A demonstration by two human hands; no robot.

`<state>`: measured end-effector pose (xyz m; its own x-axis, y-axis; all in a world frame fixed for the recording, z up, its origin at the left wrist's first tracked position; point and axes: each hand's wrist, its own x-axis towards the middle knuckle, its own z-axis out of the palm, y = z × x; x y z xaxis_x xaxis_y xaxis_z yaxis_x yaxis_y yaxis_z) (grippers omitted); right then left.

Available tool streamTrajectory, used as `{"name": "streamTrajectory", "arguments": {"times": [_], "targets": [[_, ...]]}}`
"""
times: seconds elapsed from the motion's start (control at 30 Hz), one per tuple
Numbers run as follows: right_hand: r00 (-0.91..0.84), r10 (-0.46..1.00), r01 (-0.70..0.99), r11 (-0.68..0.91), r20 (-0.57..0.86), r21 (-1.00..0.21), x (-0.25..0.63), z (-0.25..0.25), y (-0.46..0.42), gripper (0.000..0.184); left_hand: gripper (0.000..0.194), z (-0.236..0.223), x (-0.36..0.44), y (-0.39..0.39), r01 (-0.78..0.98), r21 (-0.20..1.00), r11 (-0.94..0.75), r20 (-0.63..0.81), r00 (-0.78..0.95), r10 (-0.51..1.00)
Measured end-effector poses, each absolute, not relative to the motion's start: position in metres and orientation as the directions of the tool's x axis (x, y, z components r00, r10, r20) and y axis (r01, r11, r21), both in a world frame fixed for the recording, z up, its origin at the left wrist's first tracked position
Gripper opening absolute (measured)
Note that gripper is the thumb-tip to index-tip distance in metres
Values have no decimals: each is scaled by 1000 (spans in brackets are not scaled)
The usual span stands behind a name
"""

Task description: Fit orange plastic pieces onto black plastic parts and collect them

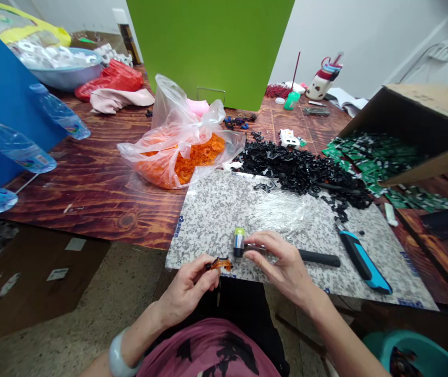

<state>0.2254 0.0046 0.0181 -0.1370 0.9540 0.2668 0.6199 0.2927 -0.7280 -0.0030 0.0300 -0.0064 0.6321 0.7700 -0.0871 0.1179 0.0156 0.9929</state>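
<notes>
My left hand [188, 288] pinches a small orange and black plastic part [219, 263] at the near edge of the speckled stone slab [216, 214]. My right hand [282, 264] is curled, fingers closing on the shaft of a small mallet [286, 254] that lies on the slab, its green-capped head [239, 241] just beside the part. A pile of black plastic pieces [302, 170] lies at the slab's far right. A clear bag of orange pieces [180, 152] sits behind the slab's left corner.
A blue-handled tool [361, 259] lies on the slab's right. An open cardboard box [416, 131] spills green boards at right. Water bottles [23, 149] lean on a blue panel at left; a green panel [211, 47] stands behind. A teal tub [416, 356] sits by my right knee.
</notes>
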Motion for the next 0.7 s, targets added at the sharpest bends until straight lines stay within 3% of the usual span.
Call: {"name": "streamTrajectory", "arguments": {"times": [0.1,0.17,0.27,0.4,0.47,0.63,0.7], "targets": [[-185,961,826,265,205,-498,245,9,6,17,33,-23,-10,11,-40,924,380,-295,558,775],[-226,965,894,258,130,-366,253,3,6,17,35,-34,-13,0,-112,837,535,-403,534,743],[-260,961,934,274,92,-230,256,-2,7,16,38,-44,-14,-11,-171,750,640,-491,505,710],[-289,943,943,310,168,-120,252,-2,9,19,39,-50,-13,-15,-203,745,636,-498,465,732],[-281,934,933,319,219,-164,248,2,6,18,38,-51,-12,-13,-210,755,622,-489,453,746],[-236,920,787,370,312,-494,227,31,-17,17,40,-53,-10,-11,-207,776,596,-475,431,767],[-235,906,728,404,352,-554,216,45,-28,20,40,-53,-9,-11,-205,780,591,-473,424,772]]}}
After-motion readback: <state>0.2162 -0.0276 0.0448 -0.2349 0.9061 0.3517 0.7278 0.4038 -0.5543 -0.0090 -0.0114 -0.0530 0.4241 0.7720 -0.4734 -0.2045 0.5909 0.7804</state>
